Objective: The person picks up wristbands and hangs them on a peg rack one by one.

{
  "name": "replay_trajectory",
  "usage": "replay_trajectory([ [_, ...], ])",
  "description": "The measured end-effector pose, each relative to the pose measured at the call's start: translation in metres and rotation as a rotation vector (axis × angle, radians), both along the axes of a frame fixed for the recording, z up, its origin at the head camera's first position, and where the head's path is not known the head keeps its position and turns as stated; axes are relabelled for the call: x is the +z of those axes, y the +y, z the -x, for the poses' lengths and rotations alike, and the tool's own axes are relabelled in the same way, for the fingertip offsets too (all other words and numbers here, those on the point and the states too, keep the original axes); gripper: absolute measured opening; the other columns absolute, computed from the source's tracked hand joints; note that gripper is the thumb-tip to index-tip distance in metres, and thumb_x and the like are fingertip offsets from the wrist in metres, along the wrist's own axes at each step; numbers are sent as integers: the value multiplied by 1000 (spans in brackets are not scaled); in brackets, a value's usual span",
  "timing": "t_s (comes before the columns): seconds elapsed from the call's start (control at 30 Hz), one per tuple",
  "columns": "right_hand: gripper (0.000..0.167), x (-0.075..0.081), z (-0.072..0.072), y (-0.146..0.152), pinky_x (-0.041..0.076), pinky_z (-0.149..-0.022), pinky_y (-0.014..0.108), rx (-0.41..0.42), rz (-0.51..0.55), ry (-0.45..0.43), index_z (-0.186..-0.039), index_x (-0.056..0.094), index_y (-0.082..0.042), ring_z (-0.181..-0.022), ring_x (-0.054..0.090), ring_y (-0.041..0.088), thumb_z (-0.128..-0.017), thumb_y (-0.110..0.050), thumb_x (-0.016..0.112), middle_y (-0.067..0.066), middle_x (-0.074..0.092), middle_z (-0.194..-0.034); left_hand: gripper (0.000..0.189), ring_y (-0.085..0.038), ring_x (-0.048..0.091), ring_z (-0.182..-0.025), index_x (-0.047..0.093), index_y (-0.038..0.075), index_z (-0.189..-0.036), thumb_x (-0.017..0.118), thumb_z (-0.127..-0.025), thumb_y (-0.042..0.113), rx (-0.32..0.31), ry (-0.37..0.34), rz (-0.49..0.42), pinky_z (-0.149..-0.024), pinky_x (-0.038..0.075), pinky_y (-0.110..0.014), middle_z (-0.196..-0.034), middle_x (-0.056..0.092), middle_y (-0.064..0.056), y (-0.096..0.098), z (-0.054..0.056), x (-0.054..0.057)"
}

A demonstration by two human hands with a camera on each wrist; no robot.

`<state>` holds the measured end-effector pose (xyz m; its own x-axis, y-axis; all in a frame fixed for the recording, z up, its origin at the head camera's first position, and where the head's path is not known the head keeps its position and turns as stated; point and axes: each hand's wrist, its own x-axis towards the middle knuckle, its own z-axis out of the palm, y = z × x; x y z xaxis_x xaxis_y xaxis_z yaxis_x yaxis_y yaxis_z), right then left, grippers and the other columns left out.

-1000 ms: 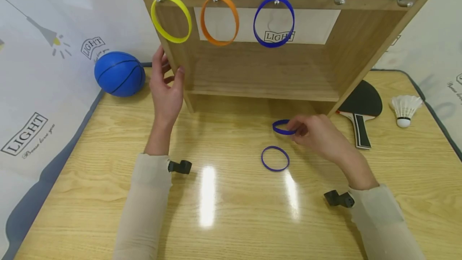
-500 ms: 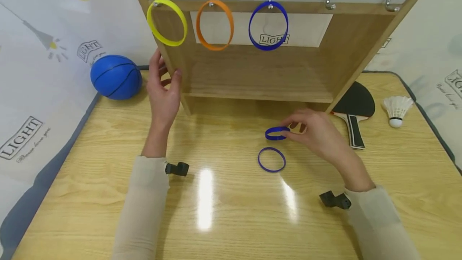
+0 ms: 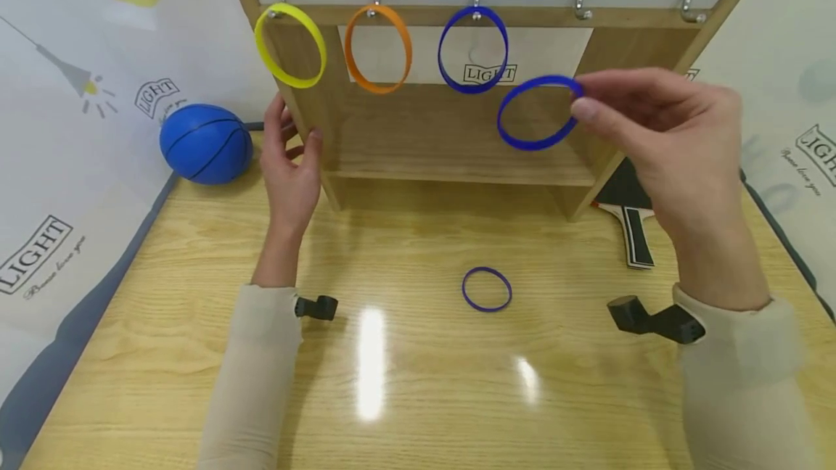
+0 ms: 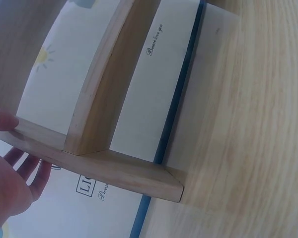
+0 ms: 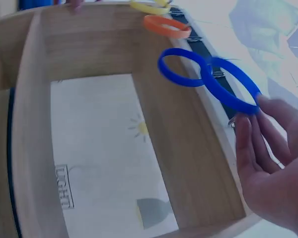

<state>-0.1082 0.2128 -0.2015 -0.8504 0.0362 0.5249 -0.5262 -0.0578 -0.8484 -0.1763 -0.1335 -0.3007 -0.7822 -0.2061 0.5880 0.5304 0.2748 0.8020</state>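
Note:
My right hand (image 3: pixel 686 136) pinches a blue silicone wristband (image 3: pixel 537 113) by its right side, raised in front of the wooden rack (image 3: pixel 457 133). My left hand (image 3: pixel 290 180) grips the rack's left side panel, thumb in front and fingers behind; the left wrist view shows the fingers (image 4: pixel 39 181) round the panel's edge. Along the rack's rail hang a yellow wristband (image 3: pixel 320 49), an orange wristband (image 3: pixel 408 49) and another blue wristband (image 3: pixel 506 49), each on its own metal hook. One more blue wristband (image 3: pixel 486 310) lies flat on the table.
Two hooks on the right, including the rightmost hook (image 3: pixel 694 13), carry no band. A blue ball (image 3: pixel 205 143) sits left of the rack. A table tennis paddle (image 3: pixel 636 238) lies by the rack's right leg, partly behind my right hand. Printed fabric walls (image 3: pixel 65 165) border the table (image 3: pixel 424 383).
My right hand has lifted the blue wristband from just above the table up to near the hooks, moving right and upward. The left hand keeps its grip on the rack.

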Motion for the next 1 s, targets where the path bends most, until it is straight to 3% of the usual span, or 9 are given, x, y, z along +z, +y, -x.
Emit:
replay_trajectory([
  [0.17, 30, 21, 12, -7, 52, -77, 31, -46, 327, 33, -104, 63, 22, -80, 62, 31, -79, 10, 74, 28, 65, -99, 52, -26, 55, -111, 44, 7, -145, 54, -95, -1, 3, -3, -1, -82, 43, -32, -128, 56, -13, -2, -1, -1],
  [0.3, 33, 20, 21, -8, 53, -78, 32, -45, 448, -18, -106, 64, 20, -82, 63, 32, -77, 10, 76, 27, 64, -103, 51, -26, 55, -111, 44, 7, -144, 54, -94, -2, 1, 0, -6, -82, 43, -32, -128, 57, -12, -2, -1, 0],
  [0.47, 33, 12, 28, -6, 53, -79, 33, -44, 468, -52, -106, 65, 20, -81, 64, 31, -76, 10, 76, 27, 65, -105, 50, -22, 55, -112, 45, 6, -143, 54, -94, -2, -6, 0, -2, -82, 43, -31, -130, 57, -9, -2, 0, 0],
  [0.67, 38, 4, 28, -2, 51, -84, 32, -78, 383, -56, -109, 65, 17, -88, 63, 29, -77, 5, 79, 25, 65, -107, 50, -24, 55, -112, 44, 5, -143, 54, -94, -2, -3, -6, 4, -81, 43, -30, -130, 57, -11, -2, 0, -1],
  [0.9, 39, -11, 13, 2, 48, -86, 30, -239, 309, -50, -108, 67, 14, -89, 63, 28, -74, 0, 83, 23, 67, -103, 51, -24, 55, -111, 44, 6, -144, 54, -94, -2, 5, -2, 3, -81, 43, -32, -130, 57, -8, -2, 0, 0],
  [1.0, 35, -21, 2, 5, 49, -82, 29, -233, 286, -45, -104, 67, 17, -83, 63, 27, -75, 3, 81, 23, 68, -98, 51, -24, 55, -111, 45, 7, -143, 54, -94, -1, 3, -4, 2, -81, 43, -32, -129, 57, -8, -1, 0, 0],
])
